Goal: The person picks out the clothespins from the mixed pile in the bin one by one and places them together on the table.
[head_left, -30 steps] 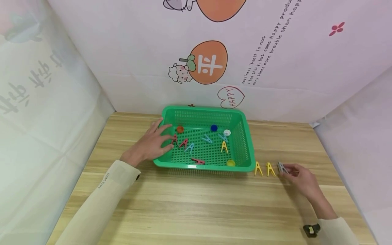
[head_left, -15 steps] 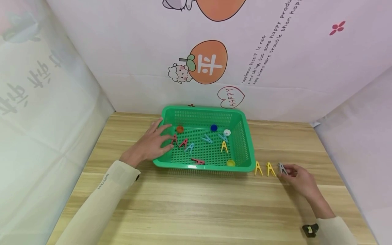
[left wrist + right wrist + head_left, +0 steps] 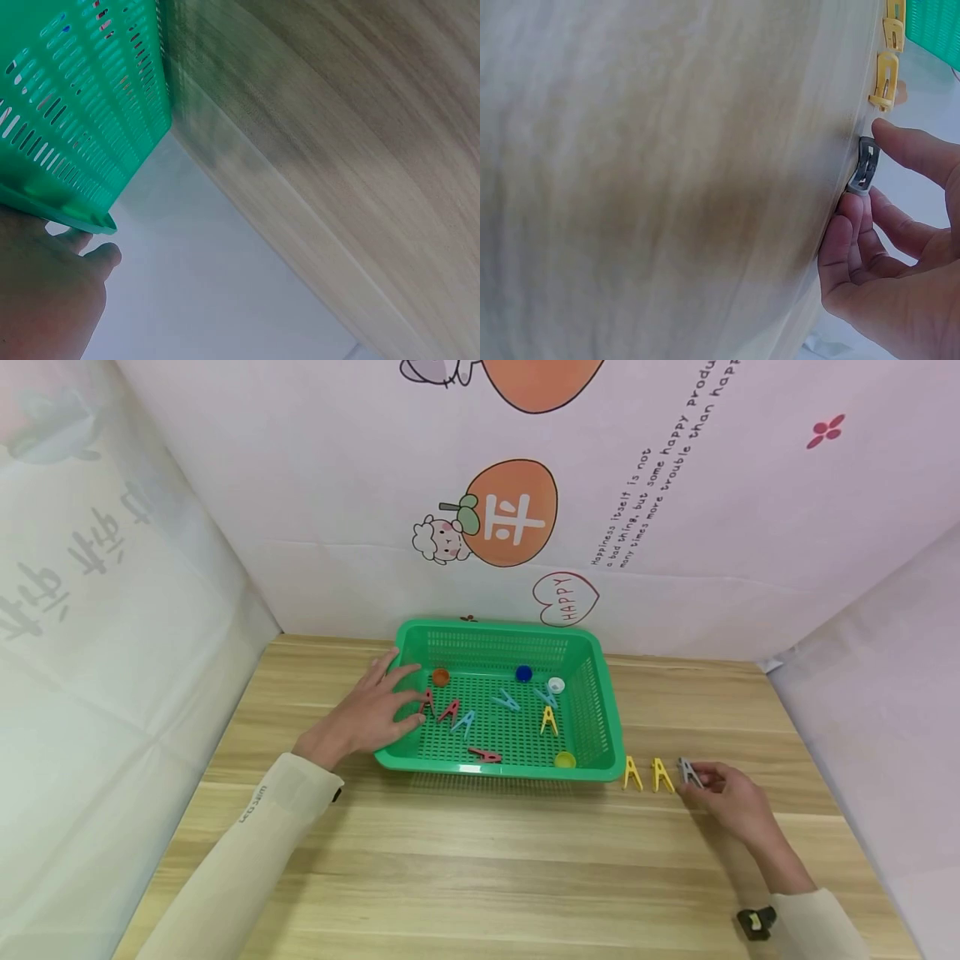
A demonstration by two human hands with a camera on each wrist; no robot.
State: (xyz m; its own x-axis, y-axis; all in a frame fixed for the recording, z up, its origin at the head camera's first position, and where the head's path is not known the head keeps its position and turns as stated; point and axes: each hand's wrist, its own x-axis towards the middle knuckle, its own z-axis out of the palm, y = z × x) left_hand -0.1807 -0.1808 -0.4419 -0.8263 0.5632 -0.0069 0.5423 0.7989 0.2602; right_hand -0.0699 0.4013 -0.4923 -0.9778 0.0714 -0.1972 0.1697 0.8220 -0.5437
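In the head view my left hand (image 3: 372,710) lies over the left rim of a green plastic basket (image 3: 450,768), fingers spread and reaching over the inside. The left wrist view has this hand right at the basket's lip. Out to the right, my right hand (image 3: 738,802) pinches a grey clothespin (image 3: 864,166) between thumb and fingertips, close at the tabletop. Two yellow clothespins, one (image 3: 632,773) by the basket and another (image 3: 662,775), stand in a row to its left. Inside the basket are red clothespins (image 3: 486,755), blue clothespins (image 3: 506,700) and a yellow clothespin (image 3: 549,721).
The basket also holds small round caps: an orange cap (image 3: 441,677), a dark blue cap (image 3: 523,673), a white cap (image 3: 556,685) and a yellow cap (image 3: 566,761). Beneath everything is a wooden table (image 3: 465,877). Printed white sheeting (image 3: 337,510) rises behind it and at both sides.
The right hand stays at the grey clothespin, with only a slight shift of its wrist to the left. My left hand and the basket keep their places.
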